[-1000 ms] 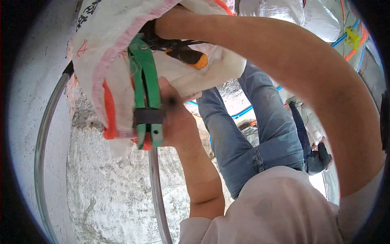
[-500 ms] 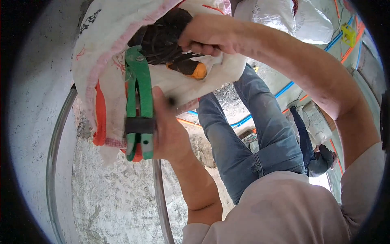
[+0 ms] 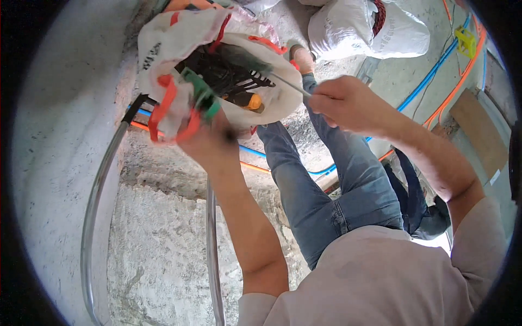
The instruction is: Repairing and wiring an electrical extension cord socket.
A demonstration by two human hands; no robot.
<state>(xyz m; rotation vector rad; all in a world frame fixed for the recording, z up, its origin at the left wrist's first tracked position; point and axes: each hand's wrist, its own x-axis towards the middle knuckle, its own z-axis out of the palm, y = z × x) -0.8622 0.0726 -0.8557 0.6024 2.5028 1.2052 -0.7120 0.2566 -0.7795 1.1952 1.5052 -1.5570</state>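
Observation:
A white woven sack [image 3: 283, 100] with orange-red handles hangs open at the upper middle. My left hand [image 3: 209, 142], smeared by motion, is closed round a green pipe cutter [image 3: 200, 91] at the sack's near left side. Fingers of my right hand [image 3: 348, 103] pinch a thin metal rod [image 3: 291, 84] just right of the sack. The rod's far end runs into a thick, dark, blurred part over the sack's mouth; its kind cannot be made out. Inside lie black cable ties [image 3: 261, 80] and a black-and-orange tool handle [image 3: 251, 101].
Bent metal tubes [image 3: 100, 179] rise at the left beside a pale wall. Blue pipe [image 3: 435, 79] and orange pipe [image 3: 454, 89] run along the floor. White sacks [image 3: 348, 27] stand at the back right, and another person [image 3: 429, 217] is at the lower right.
My right hand has come out of the sack, rightward and down, with the metal rod. My left hand and the pipe cutter have shifted; the cutter now tilts against the sack's mouth.

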